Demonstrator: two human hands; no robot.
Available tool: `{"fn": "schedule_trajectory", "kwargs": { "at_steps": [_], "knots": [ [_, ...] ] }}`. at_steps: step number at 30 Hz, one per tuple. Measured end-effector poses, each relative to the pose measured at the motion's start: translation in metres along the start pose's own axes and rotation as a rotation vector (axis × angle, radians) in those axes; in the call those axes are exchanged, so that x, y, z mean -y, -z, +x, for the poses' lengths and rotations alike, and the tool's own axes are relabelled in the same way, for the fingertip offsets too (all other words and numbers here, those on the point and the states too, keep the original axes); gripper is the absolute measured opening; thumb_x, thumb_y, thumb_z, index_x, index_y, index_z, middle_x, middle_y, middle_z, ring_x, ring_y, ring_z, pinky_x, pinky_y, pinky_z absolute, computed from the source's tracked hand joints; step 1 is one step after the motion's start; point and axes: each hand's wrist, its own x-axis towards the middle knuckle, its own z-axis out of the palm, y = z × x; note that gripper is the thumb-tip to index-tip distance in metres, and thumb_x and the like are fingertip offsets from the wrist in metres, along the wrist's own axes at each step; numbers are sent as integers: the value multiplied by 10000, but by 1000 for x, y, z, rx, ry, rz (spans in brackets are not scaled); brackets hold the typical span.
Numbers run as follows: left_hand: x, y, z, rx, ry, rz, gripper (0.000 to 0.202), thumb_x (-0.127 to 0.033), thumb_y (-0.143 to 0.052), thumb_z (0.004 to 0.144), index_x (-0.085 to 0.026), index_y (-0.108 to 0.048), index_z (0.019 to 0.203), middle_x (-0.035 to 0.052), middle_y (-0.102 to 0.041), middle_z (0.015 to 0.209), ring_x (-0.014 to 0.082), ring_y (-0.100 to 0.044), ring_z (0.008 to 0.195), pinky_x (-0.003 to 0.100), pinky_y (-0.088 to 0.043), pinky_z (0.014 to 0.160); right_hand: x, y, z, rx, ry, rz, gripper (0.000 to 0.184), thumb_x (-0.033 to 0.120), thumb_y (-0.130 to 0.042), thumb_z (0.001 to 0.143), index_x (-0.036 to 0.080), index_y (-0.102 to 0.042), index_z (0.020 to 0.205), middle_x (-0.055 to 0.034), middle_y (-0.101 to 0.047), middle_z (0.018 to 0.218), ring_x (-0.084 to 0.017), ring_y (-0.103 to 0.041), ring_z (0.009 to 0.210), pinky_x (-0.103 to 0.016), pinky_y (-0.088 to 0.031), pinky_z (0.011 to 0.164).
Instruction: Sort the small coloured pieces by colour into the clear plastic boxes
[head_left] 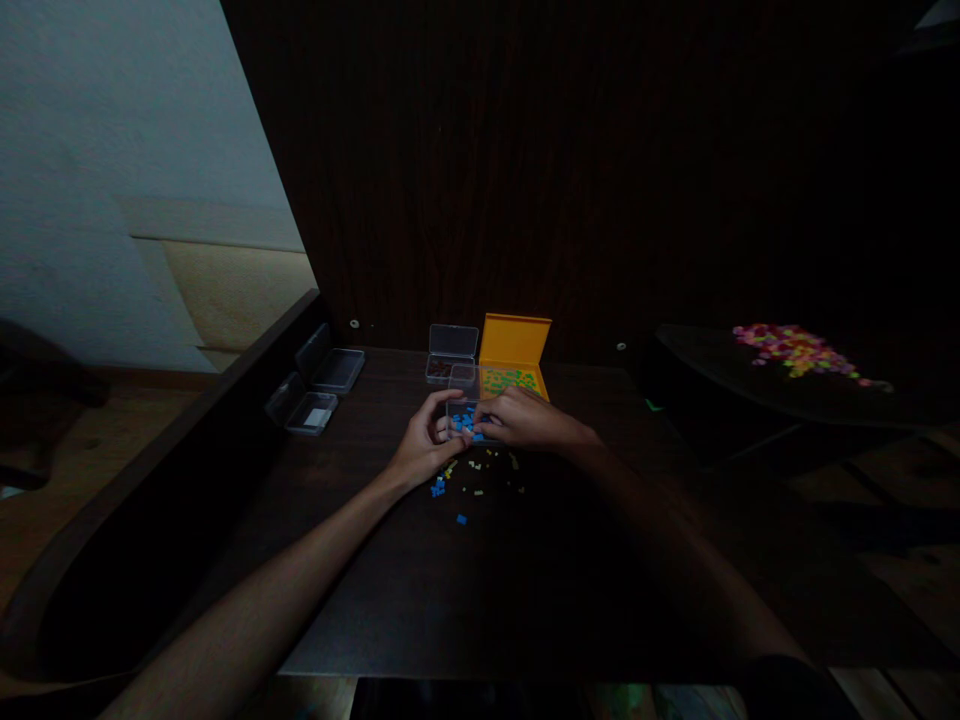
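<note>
Spreading across the scene, a dark brown wooden table point(360, 600) carries everything near the hands. At the far right, on a dark surface, lies a heap of small pink, red and yellow pieces point(799, 350). Far on the table stands an orange-yellow plastic box point(514, 338), lid raised, with green pieces inside. The left hand point(424, 447) grips the left side of a clear rectangular plastic box point(456, 404), which sits between both hands, nearer than the orange-yellow one. The right hand point(521, 418) reaches into it, fingers bent; whether they pinch anything I cannot tell. Two clear hinged plastic cases point(349, 370) lie open at left. Small blue plastic bricks point(463, 422) fill the gripped box; nearer, tiny pale pieces point(475, 465) are scattered beside a lone blue brick point(461, 519).
</note>
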Motion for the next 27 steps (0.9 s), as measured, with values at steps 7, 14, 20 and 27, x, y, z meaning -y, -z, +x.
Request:
{"fn": "schedule_trajectory", "kwargs": {
  "at_steps": [7,14,20,27],
  "knots": [
    [1,1,1,-23,-13,21,628,-237,-760,613,-196,-473,1170,84,-575,1167,102,-624,704,271,-527,697,0,13,-5,-28,5,20,249,282,-488,888,204,-681,1025,-57,-695,869,-159,-579,760,-244,-331,657],
    [0,1,2,-68,-37,22,603,-203,-751,596,-181,-491,1139,78,-579,1168,91,-610,720,244,-512,700,21,24,-14,24,80,50,209,270,-514,863,204,-701,928,-32,-677,786,-139,-555,692,-235,-316,617],
    [-1,1,2,-119,-42,53,574,-193,-720,619,-180,-493,1146,70,-589,1128,69,-565,647,206,-478,603,50,9,-18,218,233,51,168,353,-633,803,203,-704,828,-32,-671,792,-165,-578,764,-258,-349,639],
    [-1,0,1,-114,-37,61,568,-201,-724,623,-194,-498,1144,60,-566,1171,56,-530,636,214,-473,618,72,-8,-16,304,290,-97,209,330,-648,805,151,-680,909,-87,-692,922,-225,-615,862,-301,-417,680]
  ]
}}
